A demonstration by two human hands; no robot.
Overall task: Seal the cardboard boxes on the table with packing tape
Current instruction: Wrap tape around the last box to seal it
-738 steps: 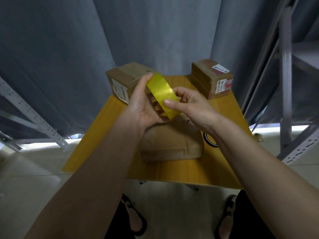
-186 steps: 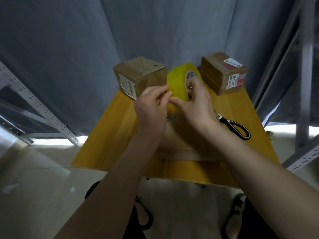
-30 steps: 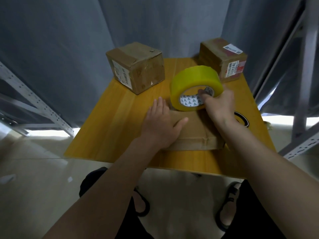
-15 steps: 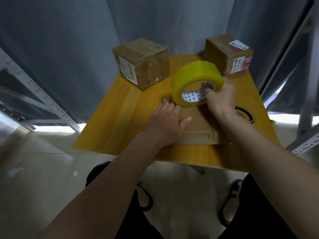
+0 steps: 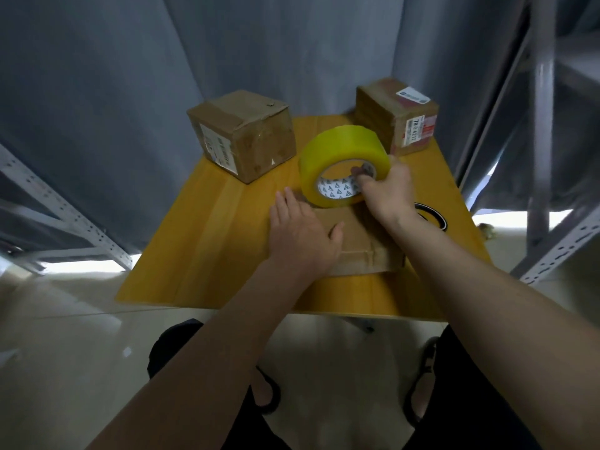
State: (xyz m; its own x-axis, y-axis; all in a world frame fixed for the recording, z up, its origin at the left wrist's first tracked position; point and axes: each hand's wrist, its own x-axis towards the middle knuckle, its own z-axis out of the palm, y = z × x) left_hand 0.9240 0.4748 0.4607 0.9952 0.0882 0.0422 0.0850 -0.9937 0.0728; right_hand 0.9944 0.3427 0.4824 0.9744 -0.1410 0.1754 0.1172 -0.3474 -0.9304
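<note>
- near box [image 5: 358,241]: lies flat at the near middle of the counter [image 5: 207,254], its long axis running left to right across the view.
- tape roll [image 5: 341,157]: stands on edge at the box's far edge, core facing the camera, just beyond both hands.
- right hand [image 5: 389,193]: nearer the roll; fingers [image 5: 358,175] hooked into the core and gripping it, thumb hidden.
- left hand [image 5: 302,235]: flat on the box's left part, fingers straight and close together, pressing down, holding nothing.
- judgement: the pull runs from the far edge toward the person, across the top.
- change: against half a second ago, the roll sits about the same; the left hand lies slightly farther left.
- far boxes: one at far left [image 5: 243,134], one at far right [image 5: 397,113], well apart from the hands.
- scissors [image 5: 431,216]: right of the box, mostly hidden by the right forearm.
</note>
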